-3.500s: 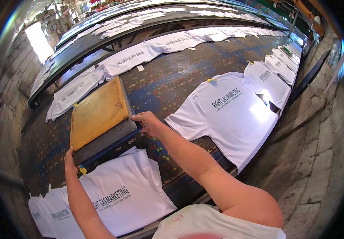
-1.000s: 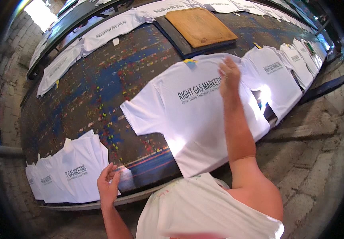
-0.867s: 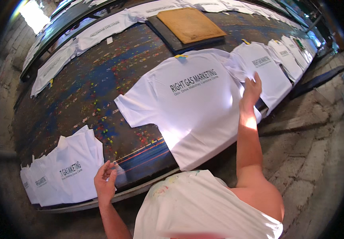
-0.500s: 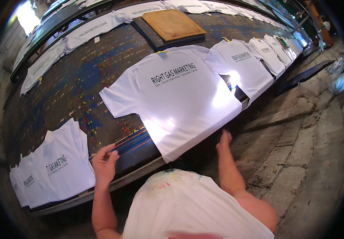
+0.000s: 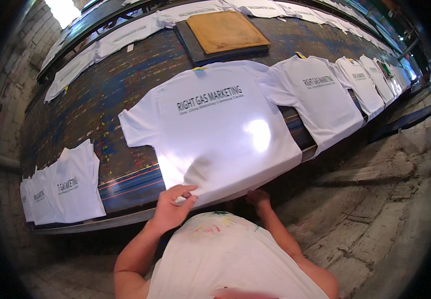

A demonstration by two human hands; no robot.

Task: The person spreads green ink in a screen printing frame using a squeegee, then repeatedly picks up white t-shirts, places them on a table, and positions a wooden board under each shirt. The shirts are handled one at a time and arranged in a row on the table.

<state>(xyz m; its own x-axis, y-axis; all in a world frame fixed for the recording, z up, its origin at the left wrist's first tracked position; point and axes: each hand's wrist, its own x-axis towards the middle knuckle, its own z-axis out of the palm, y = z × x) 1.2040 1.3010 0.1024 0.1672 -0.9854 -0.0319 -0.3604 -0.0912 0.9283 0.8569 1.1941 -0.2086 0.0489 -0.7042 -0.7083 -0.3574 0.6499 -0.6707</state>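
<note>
A white T-shirt [image 5: 205, 134] with dark print across its upper part lies spread flat in front of me, its hem hanging over the table's near edge. My left hand [image 5: 174, 207] is at the shirt's lower left corner, thumb and forefinger curved with a gap between them. A shadow falls on the cloth just beyond those fingers. Below the hem, right of the middle, is my right hand [image 5: 259, 198]. Its fingers are dark and bunched near the cloth edge, so whether they grip it is hard to see. A bright light patch glares on the shirt.
Long paint-spotted table [image 5: 110, 109] slants across the view. Printed white shirts lie at its left end [image 5: 78, 189], along its right side [image 5: 320, 94] and far edge. An orange-brown flat panel [image 5: 228, 32] rests on a dark board [image 5: 190, 47]. Rough concrete floor [image 5: 345, 209] lies right.
My left hand has moved right, from beside the shirt to its lower left corner. The right hand has come in toward the hem. My view has shifted a little.
</note>
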